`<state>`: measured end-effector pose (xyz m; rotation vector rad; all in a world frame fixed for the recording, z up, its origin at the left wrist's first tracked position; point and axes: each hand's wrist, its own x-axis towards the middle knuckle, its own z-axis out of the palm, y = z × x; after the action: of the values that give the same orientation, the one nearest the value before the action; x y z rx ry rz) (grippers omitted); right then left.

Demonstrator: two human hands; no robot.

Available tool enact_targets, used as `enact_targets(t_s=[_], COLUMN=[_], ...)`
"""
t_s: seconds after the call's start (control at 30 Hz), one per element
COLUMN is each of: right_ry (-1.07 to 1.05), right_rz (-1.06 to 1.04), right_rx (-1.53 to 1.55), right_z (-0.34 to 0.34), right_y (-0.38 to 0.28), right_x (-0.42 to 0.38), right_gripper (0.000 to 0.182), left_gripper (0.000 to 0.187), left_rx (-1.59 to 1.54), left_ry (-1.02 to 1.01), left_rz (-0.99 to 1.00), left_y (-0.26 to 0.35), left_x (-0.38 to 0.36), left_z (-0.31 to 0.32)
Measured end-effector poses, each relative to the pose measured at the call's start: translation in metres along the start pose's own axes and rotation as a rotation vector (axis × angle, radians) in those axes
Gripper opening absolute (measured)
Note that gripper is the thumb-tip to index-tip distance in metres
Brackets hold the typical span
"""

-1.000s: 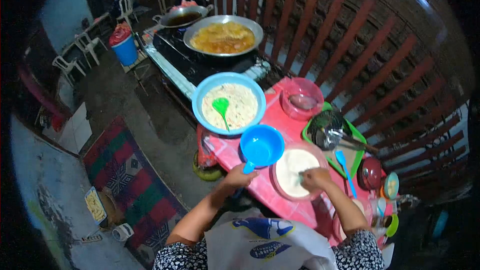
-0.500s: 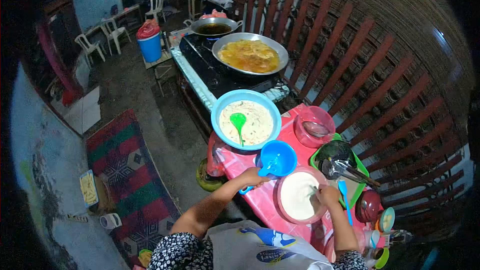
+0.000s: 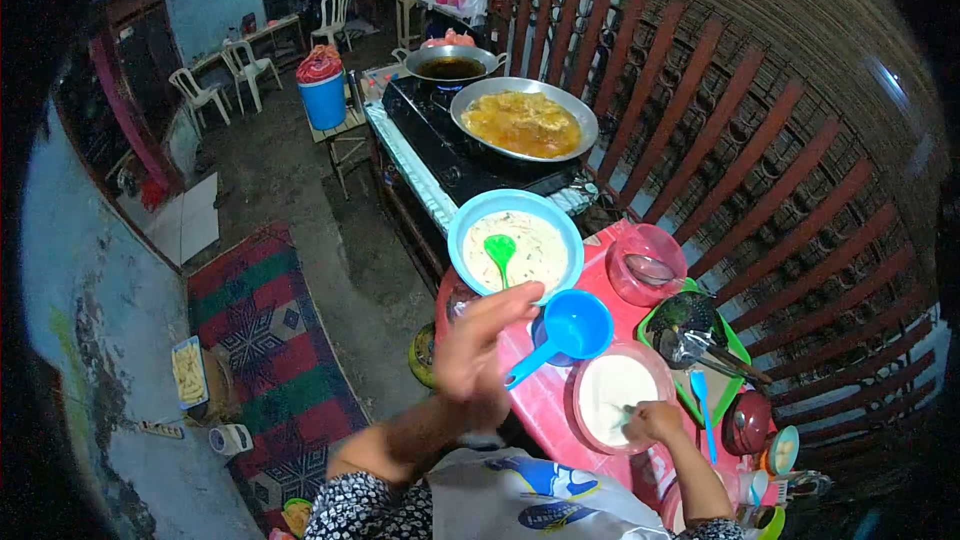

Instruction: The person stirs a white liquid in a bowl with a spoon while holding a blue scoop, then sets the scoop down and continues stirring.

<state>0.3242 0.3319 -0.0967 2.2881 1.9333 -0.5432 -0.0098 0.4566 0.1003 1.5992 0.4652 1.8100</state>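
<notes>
My left hand (image 3: 475,355) is raised over the near left side of the table, blurred, with its fingers stretched out and nothing in it. Just past it lies a blue dipper (image 3: 578,324), its handle pointing toward me. My right hand (image 3: 655,424) is closed at the right part of a pink bowl (image 3: 580,410) of white batter (image 3: 612,390). What its fingers grip at the batter's surface I cannot make out. Behind the dipper, a light blue basin (image 3: 466,265) holds creamy batter with shreds in it and a green ladle (image 3: 500,248).
A wok (image 3: 470,130) of frying food in oil and a smaller wok (image 3: 448,66) sit on the black stove (image 3: 425,155). A pink tub (image 3: 648,265), a green tray (image 3: 655,325) with dark utensils and a blue spatula (image 3: 703,402) stand right, beside a slatted fence (image 3: 735,110).
My left hand has let go of the blue dipper and risen toward me. The dipper rests with its handle exposed. My right hand stays at the pink bowl. The whole view has shifted slightly.
</notes>
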Motion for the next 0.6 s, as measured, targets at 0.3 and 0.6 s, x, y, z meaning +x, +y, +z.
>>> enact_targets(t_s=[0.3, 0.6], right_ry=[0.017, 0.082], right_rz=[0.093, 0.081], right_rx=[-0.102, -0.070], right_z=[-0.019, 0.003], right_y=[-0.015, -0.011], right_x=[-0.004, 0.006], right_gripper=[0.022, 0.026], left_gripper=[0.022, 0.020], left_rx=[-1.012, -0.762], left_ry=[-1.322, 0.087], left_rz=[0.195, 1.422], left_y=[0.119, 0.142], left_x=[0.033, 0.060], left_z=[-0.099, -0.018])
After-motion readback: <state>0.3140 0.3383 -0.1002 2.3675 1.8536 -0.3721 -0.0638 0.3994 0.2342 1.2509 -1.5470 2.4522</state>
